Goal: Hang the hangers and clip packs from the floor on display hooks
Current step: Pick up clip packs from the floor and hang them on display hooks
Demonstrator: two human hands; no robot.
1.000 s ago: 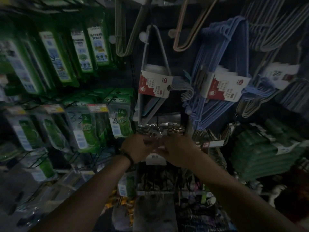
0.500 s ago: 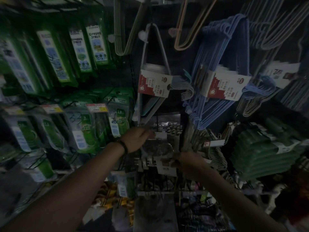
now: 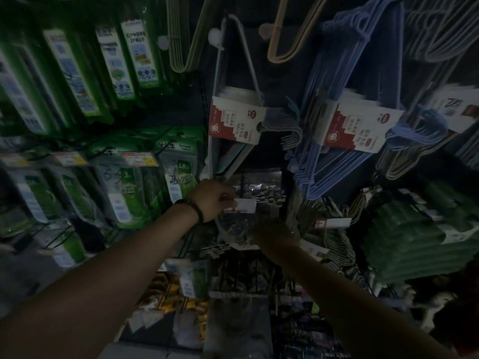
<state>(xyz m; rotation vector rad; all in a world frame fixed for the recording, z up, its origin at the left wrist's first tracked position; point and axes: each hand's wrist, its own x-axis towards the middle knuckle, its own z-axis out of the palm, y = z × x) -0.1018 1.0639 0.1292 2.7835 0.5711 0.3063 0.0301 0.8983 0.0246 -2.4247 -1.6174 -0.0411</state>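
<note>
A clear clip pack [image 3: 237,225] with a white header card hangs in front of the dark display wall, below the hangers. My left hand [image 3: 212,200] pinches the pack's white header at its top left. My right hand [image 3: 274,235] holds the pack's lower right edge from below; its fingers are dim and hard to make out. More clip packs [image 3: 267,194] hang on a hook just behind. Blue hangers [image 3: 337,141] with a red and white label hang to the upper right, and grey hangers [image 3: 233,99] with the same label hang straight above.
Green packaged goods [image 3: 129,193] fill the hooks on the left. Stacked green hangers [image 3: 420,237] sit at the right. A wire rack [image 3: 246,278] with small goods stands below my hands. Beige hangers [image 3: 285,35] hang at the top.
My hands have parted: the left stayed at the pack's top, the right dropped to its lower edge. The pack now hangs spread between them.
</note>
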